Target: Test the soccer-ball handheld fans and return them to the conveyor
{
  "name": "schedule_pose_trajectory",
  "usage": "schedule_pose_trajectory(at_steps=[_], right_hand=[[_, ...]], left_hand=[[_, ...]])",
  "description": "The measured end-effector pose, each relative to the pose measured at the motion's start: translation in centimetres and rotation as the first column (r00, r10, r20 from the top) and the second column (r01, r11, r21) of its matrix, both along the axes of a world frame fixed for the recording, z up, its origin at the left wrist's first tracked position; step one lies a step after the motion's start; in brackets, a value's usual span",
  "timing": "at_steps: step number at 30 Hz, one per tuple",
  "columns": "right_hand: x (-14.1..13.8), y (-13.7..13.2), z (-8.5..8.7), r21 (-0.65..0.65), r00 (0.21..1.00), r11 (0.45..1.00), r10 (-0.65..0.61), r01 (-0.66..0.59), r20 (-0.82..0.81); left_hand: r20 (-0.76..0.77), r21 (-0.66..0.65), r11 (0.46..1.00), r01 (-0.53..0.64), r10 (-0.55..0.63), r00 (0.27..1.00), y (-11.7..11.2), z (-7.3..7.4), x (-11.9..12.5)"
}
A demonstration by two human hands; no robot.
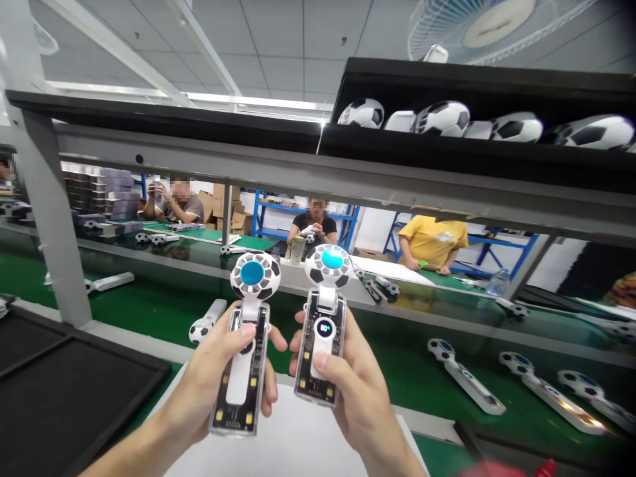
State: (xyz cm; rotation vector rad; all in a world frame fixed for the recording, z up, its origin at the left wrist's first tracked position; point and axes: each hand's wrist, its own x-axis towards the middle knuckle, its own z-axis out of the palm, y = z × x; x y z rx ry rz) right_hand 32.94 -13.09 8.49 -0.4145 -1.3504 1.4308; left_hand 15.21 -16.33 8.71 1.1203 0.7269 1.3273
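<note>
My left hand (211, 364) is closed round the handle of a handheld fan (240, 377), its thumb lying near the round button area. The fan's head has a black-and-white football pattern and a blue centre, and its clear-covered handle shows dark circuitry. Wrapped round a second handheld fan (325, 301) of the same kind is my right hand (355, 371), with its thumb on the white strip. A small round display on that handle is lit and reads 80. Both fans are held upright side by side, apart from each other, above a white sheet (283, 437).
More football-patterned fans, such as one fan (467, 377), lie on the green conveyor belt (387, 358) ahead. A shelf (278, 136) crosses above, bearing a black tray (422, 79) of fans. Black trays (74, 397) stand at left. Several people work across the line.
</note>
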Motion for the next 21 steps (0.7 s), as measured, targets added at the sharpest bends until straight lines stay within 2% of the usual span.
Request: schedule_pose_trajectory(at_steps=[4, 10, 14, 17, 21], right_hand=[[0.0, -0.1, 0.0, -0.003, 1.000, 1.000, -0.001, 0.001, 0.001], [-0.4, -0.8, 0.6, -0.037, 0.998, 0.997, -0.065, 0.064, -0.017], [-0.9, -0.8, 0.8, -0.037, 0.990, 0.990, -0.137, 0.136, -0.030], [-1.1, -0.6, 0.8, -0.044, 0.989, 0.992, -0.118, 0.114, -0.089], [-1.1, -0.2, 0.6, -0.012, 0.987, 0.994, -0.112, 0.111, -0.114]], left_hand=[[-0.015, -0.024, 1.000, 0.015, -0.015, 1.000, 0.0, 0.2, 0.0], [-0.029, -0.003, 1.000, -0.001, 0.001, 1.000, 0.0, 0.1, -0.2], [0.009, 0.080, 0.995, -0.065, 0.065, 0.998, 0.2, 0.0, 0.2], [0.005, 0.138, 0.984, -0.108, 0.109, 0.994, 0.5, 0.0, 0.5], [-0.004, 0.129, 0.985, -0.113, 0.114, 0.993, 0.8, 0.0, 0.7]])
